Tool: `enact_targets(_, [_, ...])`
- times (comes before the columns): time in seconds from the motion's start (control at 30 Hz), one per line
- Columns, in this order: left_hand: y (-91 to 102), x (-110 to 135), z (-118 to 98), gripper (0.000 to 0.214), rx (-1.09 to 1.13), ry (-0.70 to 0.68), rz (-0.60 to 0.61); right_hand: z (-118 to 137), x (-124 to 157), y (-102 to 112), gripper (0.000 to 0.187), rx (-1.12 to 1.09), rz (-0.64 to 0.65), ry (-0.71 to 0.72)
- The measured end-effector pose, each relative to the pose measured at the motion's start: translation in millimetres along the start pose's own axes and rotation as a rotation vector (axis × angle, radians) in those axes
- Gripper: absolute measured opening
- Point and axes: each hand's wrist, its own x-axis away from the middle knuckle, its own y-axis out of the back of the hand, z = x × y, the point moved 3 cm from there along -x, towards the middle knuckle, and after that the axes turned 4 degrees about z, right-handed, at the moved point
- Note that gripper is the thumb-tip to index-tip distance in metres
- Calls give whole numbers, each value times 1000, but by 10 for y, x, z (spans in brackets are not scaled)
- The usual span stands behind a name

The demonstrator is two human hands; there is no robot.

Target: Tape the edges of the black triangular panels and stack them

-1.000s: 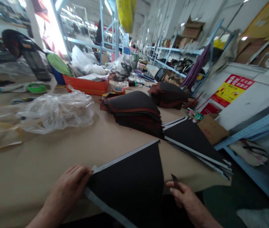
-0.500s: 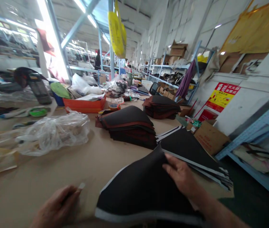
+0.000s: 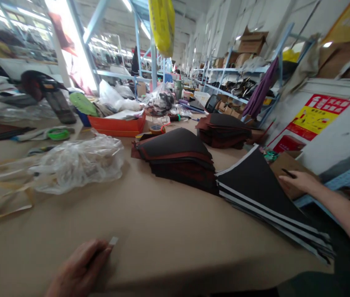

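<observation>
Low at the left of the bench, my left hand (image 3: 80, 264) is closed, its fingertips pinching a small whitish flat piece (image 3: 113, 241). Over at the right, my right hand (image 3: 300, 182) is held out above a cardboard box, apart from the panels. A short dark thing (image 3: 289, 173) shows at its fingertips; its kind is unclear. Between my hands, black panels with pale edge strips (image 3: 258, 181) lie in a fanned pile at the bench's right edge. Behind them on the left stands a stack of black and brown-red panels (image 3: 175, 150).
A second panel stack (image 3: 223, 130) sits farther back. On the left are a crumpled clear plastic bag (image 3: 82, 163), an orange tray (image 3: 117, 125) and a green tape roll (image 3: 58, 133). A cardboard box (image 3: 289, 165) and blue shelving (image 3: 348, 177) stand beyond the right edge.
My right hand has let go of the black panel and moved right; the panel now lies on the fanned pile. The left hand still pinches its small piece. The view has shifted.
</observation>
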Motion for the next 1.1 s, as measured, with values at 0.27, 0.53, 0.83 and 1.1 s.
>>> enact_targets(0.27, [40, -1, -166, 22, -47, -50, -13, 1675, -202, -1212, 36, 71, 359, 416])
enact_targets(0.53, [20, 14, -179, 19, -55, -57, -23, 2874, -459, -1923, 37, 483, 440, 683])
enact_targets(0.83, [62, 3, -227, 20, 31, -23, 11, 2923, -312, -1737, 32, 523, 380, 733])
enact_targets(1.1, [333, -91, -427, 27, 419, 258, 215, 2356, 1441, -1373, 30, 409, 525, 1091])
